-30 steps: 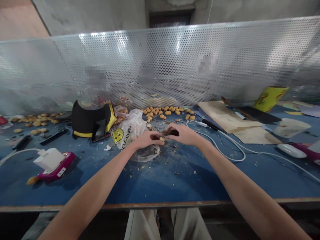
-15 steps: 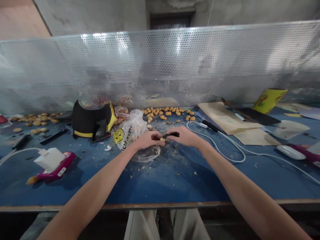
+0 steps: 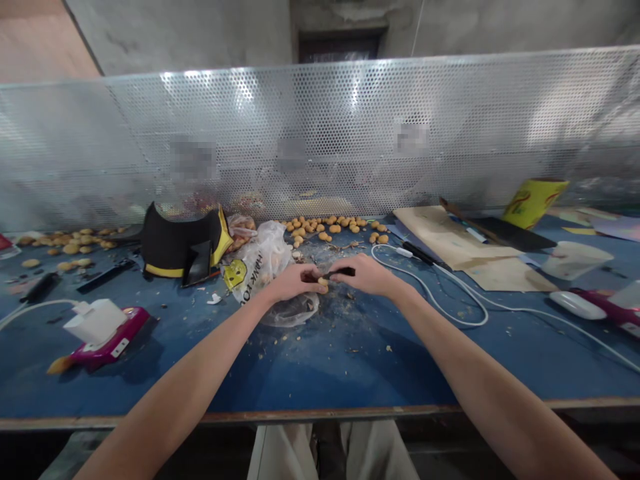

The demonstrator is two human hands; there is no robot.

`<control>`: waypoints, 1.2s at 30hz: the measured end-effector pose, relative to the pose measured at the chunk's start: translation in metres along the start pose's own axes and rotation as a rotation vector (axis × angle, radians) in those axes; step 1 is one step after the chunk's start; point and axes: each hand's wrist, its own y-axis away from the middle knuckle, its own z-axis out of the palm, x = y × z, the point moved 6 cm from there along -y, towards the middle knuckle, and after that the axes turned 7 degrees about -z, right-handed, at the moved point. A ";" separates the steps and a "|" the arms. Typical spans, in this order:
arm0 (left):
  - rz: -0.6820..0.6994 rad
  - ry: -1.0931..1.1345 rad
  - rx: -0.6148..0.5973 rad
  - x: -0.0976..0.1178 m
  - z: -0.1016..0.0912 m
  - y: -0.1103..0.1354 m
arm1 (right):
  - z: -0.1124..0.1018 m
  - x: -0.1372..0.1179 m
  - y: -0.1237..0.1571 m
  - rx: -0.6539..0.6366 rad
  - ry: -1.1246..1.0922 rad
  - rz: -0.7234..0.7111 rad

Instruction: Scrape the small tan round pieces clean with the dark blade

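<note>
Over the middle of the blue table, both hands are close together. My left hand (image 3: 298, 281) is closed, its fingertips pinching a small tan, nut-like piece (image 3: 323, 283). A short black-handled tool (image 3: 343, 273) is gripped in my right hand (image 3: 369, 273). Its tip points left and meets the piece or lies right beside it; the contact is too small to make out. Partly under my left hand lies a clear plastic bag (image 3: 273, 250) with a yellow smiley print. Crumbs and shavings (image 3: 345, 303) are scattered below the hands.
Several similar tan pieces (image 3: 330, 223) lie along the perforated metal screen (image 3: 345, 133). A black-and-yellow curved object (image 3: 175, 241) stands left of the bag. Purple power strips (image 3: 113, 337) sit at both sides, and a white cable (image 3: 450, 320) loops beside cardboard (image 3: 505, 270) on the right.
Both hands stay in nearly the same place, still holding the piece and the tool. The tool's angle differs slightly, and the whole view has shifted a little.
</note>
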 end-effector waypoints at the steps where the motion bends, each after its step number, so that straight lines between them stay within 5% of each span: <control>1: -0.002 0.001 -0.001 0.000 0.000 0.000 | 0.000 0.000 0.000 -0.005 0.004 -0.003; 11: 0.041 -0.076 0.087 0.004 0.004 0.002 | -0.004 -0.006 -0.001 -0.063 0.101 0.000; 19: 0.075 -0.130 0.198 0.003 0.006 0.001 | -0.010 -0.004 0.004 -0.072 -0.034 0.004; 36: 0.069 -0.134 0.194 0.006 0.008 0.002 | -0.012 0.000 0.005 -0.035 -0.049 0.050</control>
